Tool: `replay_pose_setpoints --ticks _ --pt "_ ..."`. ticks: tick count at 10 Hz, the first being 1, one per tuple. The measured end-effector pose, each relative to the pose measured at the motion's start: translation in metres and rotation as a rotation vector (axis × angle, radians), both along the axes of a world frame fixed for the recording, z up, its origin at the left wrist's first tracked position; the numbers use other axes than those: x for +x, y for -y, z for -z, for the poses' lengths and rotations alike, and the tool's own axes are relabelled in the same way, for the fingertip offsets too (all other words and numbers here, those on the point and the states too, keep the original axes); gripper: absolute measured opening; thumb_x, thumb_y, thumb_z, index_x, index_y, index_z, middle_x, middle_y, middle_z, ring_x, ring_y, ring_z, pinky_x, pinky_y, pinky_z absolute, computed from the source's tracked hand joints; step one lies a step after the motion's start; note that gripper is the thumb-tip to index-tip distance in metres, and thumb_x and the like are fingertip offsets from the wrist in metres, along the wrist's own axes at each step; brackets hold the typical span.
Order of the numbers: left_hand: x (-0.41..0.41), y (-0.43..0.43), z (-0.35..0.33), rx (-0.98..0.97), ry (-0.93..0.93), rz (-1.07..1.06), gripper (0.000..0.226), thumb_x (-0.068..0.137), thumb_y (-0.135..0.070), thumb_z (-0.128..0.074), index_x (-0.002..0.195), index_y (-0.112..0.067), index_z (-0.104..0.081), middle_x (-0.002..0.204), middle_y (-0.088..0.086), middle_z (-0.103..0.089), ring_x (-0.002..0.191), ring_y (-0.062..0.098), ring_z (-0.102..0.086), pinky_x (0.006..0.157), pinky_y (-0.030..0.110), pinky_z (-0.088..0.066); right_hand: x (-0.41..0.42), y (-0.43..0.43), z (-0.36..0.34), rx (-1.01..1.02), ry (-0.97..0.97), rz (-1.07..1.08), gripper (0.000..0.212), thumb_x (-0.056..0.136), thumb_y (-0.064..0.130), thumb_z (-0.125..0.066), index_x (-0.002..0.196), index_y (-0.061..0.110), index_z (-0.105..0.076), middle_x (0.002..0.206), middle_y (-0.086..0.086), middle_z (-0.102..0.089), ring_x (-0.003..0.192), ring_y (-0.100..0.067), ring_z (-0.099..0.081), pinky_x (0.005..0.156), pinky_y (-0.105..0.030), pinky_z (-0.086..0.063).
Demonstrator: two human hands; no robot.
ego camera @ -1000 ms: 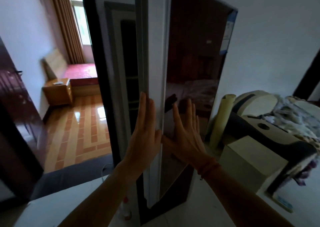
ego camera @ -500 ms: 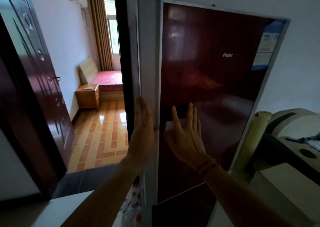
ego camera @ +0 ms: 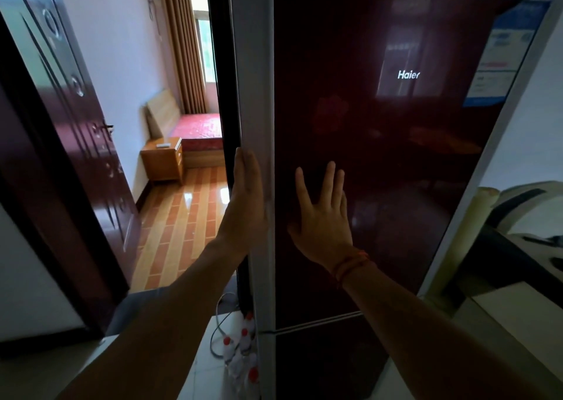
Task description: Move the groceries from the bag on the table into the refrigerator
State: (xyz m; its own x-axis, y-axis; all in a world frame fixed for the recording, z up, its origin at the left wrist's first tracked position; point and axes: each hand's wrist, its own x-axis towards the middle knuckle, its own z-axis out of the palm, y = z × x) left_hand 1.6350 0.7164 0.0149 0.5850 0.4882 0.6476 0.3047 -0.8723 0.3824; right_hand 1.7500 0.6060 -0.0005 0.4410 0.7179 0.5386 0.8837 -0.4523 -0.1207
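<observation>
Grips released, my left hand and right hand lie flat on the glossy dark-red refrigerator door, whose edge might pinch me.

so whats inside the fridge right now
Nothing inside can be seen: the dark red upper door covers the interior. The left hand lies straight along its grey side edge, and the right hand is flat on its glossy front.

Two hands, the left hand and right hand, and one fridge under their fingers. Well below the left fingers stand four red-capped bottles. Left of the fingers are one nightstand, one bed and one door.
</observation>
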Motion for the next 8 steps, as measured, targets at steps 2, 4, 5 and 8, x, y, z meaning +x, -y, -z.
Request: replay_pose_setpoints --ticks 2,4,5,8 --pt "0.001 -0.002 -0.002 -0.031 0.004 0.022 0.109 0.084 0.002 -0.066 0.153 -0.012 0.017 0.160 0.004 0.025 0.143 0.044 -0.026 0.095 0.047 -0.053 -0.002 0.006 -0.007 -0.015 -0.013 -0.009 0.100 0.083 0.044 -0.062 0.156 0.031 0.004 0.158 -0.028 0.017 0.146 -0.049 0.010 0.116 -0.061 -0.021" --pt "-0.012 -0.001 -0.008 0.055 -0.093 -0.005 0.103 0.088 -0.011 -0.068 0.153 -0.005 0.011 0.162 0.011 0.017 0.150 0.032 0.000 0.113 0.043 -0.037 -0.001 0.024 -0.027 -0.104 -0.083 -0.070 0.096 0.087 0.050 -0.058 0.155 0.037 0.008 0.159 -0.019 0.023 0.148 -0.041 0.014 0.120 -0.057 -0.011" --pt "-0.024 0.008 -0.012 0.109 -0.136 -0.046 0.100 0.086 -0.023 -0.072 0.154 -0.003 -0.002 0.163 0.016 0.005 0.150 0.033 -0.004 0.112 0.049 -0.037 -0.004 0.039 -0.039 -0.115 -0.111 -0.073 0.096 0.087 0.056 -0.057 0.154 0.037 0.008 0.161 -0.018 0.015 0.149 -0.040 0.007 0.119 -0.057 -0.013" --pt "-0.055 0.038 -0.012 0.214 -0.168 -0.156 0.092 0.082 -0.064 -0.057 0.151 -0.011 -0.028 0.161 0.012 -0.017 0.148 0.030 -0.018 0.117 0.045 -0.028 -0.024 0.092 -0.058 -0.124 -0.119 -0.045 0.089 0.086 0.066 -0.049 0.154 0.039 0.001 0.163 -0.013 0.002 0.149 -0.037 -0.005 0.116 -0.057 -0.021"
